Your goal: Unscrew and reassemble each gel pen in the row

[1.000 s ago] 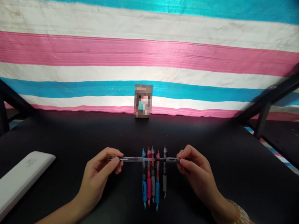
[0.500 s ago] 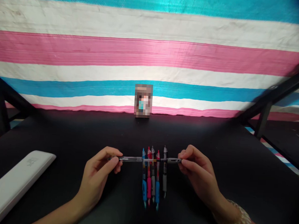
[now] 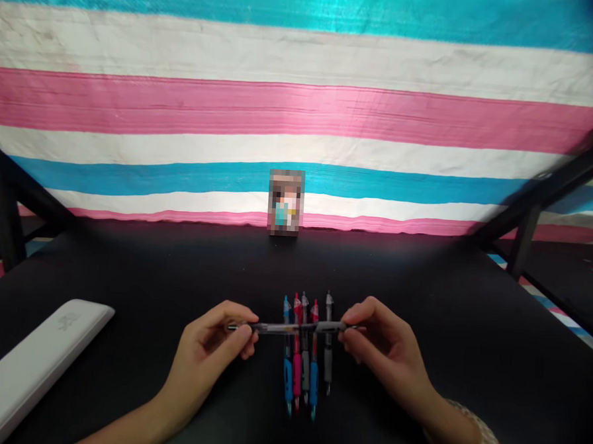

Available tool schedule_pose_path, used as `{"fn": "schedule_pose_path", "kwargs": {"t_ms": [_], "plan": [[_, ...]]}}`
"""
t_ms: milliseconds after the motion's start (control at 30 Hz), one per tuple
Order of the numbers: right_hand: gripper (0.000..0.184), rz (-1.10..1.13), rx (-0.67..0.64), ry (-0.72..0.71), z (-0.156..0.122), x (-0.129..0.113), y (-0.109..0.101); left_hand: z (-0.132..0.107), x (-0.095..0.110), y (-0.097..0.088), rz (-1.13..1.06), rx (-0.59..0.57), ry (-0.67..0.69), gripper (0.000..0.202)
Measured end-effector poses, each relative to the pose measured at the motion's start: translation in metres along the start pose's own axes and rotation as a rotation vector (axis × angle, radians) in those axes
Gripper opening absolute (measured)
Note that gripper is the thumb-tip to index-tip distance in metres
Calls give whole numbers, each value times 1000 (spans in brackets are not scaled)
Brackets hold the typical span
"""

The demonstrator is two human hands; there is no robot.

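Observation:
My left hand (image 3: pixel 220 342) pinches the clear barrel (image 3: pixel 276 328) of a ballpoint pen between thumb and fingers. At the other end, the pen's grey grip section (image 3: pixel 328 326) is held in the fingertips of my right hand (image 3: pixel 382 339). Both parts lie in one level line above the table, the ink refill showing inside; whether they meet fully is too blurred to tell. Beneath them several pens lie side by side: a blue pen (image 3: pixel 287 380), a pink pen (image 3: pixel 296 374), a grey pen (image 3: pixel 305 375), a red pen with a blue grip (image 3: pixel 314 382) and, slightly apart, another grey pen (image 3: pixel 327 363).
A long white case-like object (image 3: pixel 41 361) rests on the black table (image 3: pixel 175 262) at the left. A small blurred-out box or card (image 3: pixel 285 203) stands at the back edge, before a striped sheet (image 3: pixel 302 113). Dark metal supports (image 3: pixel 521 194) rise at both sides.
My two hands have moved closer together, bringing the clear barrel and the grey grip section nearer, so less bare refill shows between them. The pens on the table lie as before.

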State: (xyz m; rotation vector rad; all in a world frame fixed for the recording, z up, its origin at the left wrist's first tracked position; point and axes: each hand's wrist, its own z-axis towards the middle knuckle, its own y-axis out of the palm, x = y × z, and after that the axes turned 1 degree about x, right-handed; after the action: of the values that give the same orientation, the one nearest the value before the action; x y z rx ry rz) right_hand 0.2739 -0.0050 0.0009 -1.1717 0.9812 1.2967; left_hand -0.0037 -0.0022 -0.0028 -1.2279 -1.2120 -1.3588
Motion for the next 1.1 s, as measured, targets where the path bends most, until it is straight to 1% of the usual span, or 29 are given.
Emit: {"fn": "schedule_pose_path", "kwargs": {"t_ms": [67, 167, 233, 300, 433, 533, 600, 667, 700, 767, 833, 933, 967, 1033, 1100], "plan": [[4, -146, -13, -141, -1, -1, 3, -1, 1, 2, 38, -11, -11, 10], [9, -325, -18, -343, -1, -2, 3, 0, 1, 3, 42, 5, -29, 10], [13, -394, -19, -430, 0, -1, 2, 2, 1, 3, 16, 8, -42, 10], [16, -430, -13, -482, 0, -1, 2, 4, 0, 3, -3, 2, -57, 10], [18, -452, 6, -505, 0, 1, 2, 5, 0, 3, -11, -3, -74, 11], [17, -461, -24, -517, -1, 3, 2, 4, 0, 4, -2, -17, -87, 12], [13, -478, -48, -520, -1, 2, 1, 3, 1, 5, 4, -38, -92, 12], [4, -516, -67, -504, 0, 1, 0, 1, 3, 6, 11, -59, -87, 12], [4, -537, -80, -493, 0, -1, -1, 1, 4, 7, 17, -67, -84, 11], [14, -561, -127, -472, 1, -2, -2, 0, 6, 7, 32, -78, -75, 11], [12, -566, -160, -457, 2, 1, -1, 0, 6, 7, 30, -77, -65, 10], [31, -589, -128, -444, 1, 8, 1, 0, 4, 6, 1, -57, -60, 11], [29, -600, -111, -451, 0, 11, 1, 0, 3, 6, -5, -50, -62, 11], [15, -609, -94, -481, -1, 14, 1, 1, 2, 5, -3, -46, -69, 11], [5, -598, -123, -504, 0, 12, 0, 1, 1, 4, 7, -52, -72, 11]]}}
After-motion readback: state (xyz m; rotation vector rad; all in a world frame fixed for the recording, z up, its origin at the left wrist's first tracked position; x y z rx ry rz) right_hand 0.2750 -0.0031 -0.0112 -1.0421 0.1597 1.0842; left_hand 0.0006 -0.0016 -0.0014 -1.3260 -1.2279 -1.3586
